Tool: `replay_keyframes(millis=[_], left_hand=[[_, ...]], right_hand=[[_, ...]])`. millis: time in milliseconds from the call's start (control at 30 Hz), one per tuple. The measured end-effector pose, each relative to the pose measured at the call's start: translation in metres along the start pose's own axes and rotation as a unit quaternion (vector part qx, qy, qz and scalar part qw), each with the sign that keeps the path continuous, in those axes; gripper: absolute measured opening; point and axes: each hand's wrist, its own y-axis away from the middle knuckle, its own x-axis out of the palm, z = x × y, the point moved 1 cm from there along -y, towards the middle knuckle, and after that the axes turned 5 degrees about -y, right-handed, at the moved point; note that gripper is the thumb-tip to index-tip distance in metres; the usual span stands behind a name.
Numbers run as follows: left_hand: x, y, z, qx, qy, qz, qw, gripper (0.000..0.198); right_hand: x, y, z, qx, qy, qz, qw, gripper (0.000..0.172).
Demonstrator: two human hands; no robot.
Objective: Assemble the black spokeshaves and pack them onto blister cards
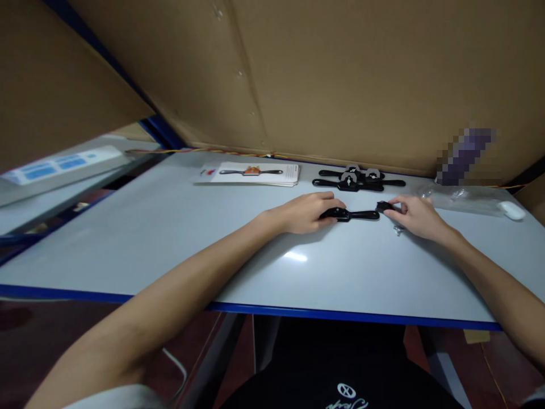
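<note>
My left hand (309, 213) is closed around one end of a black spokeshave (364, 215), whose right handle sticks out low over the table. My fingers cover its left handle. To the right, my right hand (419, 216) pinches a small dark part (384, 207) between thumb and fingers, close to the tip of that handle. Small shiny metal pieces (399, 230), perhaps screws, lie just below the right hand. Behind both hands sits a group of black spokeshaves (348, 183) with round grey pieces on their middles.
A stack of printed cards (251, 174) picturing a spokeshave lies at the back left. Clear plastic bags (464, 200) and a white rounded object (512, 211) are at the right. A cardboard wall (340, 85) rises behind the white table (170, 244).
</note>
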Motion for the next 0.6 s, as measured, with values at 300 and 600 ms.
replay_keyframes(millis=[300,600], left_hand=[[0.000,0.005,0.018,-0.062,-0.059,-0.011,0.996,0.047],[0.002,0.003,0.012,-0.068,-0.081,-0.005,0.994,0.050]], right_hand=[[-0.008,0.018,-0.011,0.060,-0.134,0.066,0.987,0.045],[-0.010,0.012,-0.018,0.078,-0.088,0.032,0.993,0.052]])
